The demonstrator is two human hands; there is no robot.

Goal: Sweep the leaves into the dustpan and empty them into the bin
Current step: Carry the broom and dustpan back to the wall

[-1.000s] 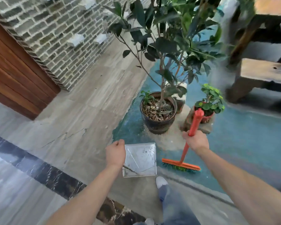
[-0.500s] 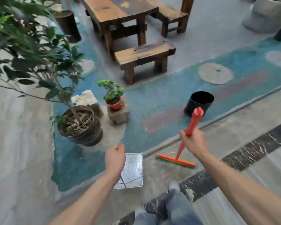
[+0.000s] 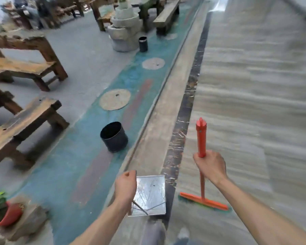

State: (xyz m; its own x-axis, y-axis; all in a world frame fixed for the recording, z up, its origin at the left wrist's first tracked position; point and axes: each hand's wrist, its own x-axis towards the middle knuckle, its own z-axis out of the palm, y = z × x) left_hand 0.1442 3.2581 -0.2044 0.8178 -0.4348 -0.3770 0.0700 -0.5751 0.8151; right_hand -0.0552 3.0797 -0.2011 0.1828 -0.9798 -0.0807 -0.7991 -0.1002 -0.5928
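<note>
**A:** What is at your far left?

**B:** A red pot (image 3: 9, 215) with a green plant sits on a stone block, cut off by the frame's edge. Above it, wooden benches (image 3: 25, 119) line the grey floor, blurred.

**A:** And where is the bin?

**B:** A black round bin (image 3: 114, 137) stands open on the blue-green strip, ahead of your left hand and well apart from it. Open floor lies all around it. A second, smaller black container (image 3: 143, 44) stands far off beside a stone stack.

**A:** What are your hands doing?

**B:** Your left hand (image 3: 125, 187) is closed in a fist on the handle of the clear dustpan (image 3: 149, 195), held just beside it. I cannot tell whether leaves lie in the pan. Your right hand (image 3: 210, 167) grips the orange broom (image 3: 201, 138) at mid-handle, upright, with its head near the floor.

**A:** And to the right?

**B:** A dark marble border (image 3: 184, 124) runs away from you, then wide pale tile, blurred. Your feet are barely visible at the bottom edge.
</note>
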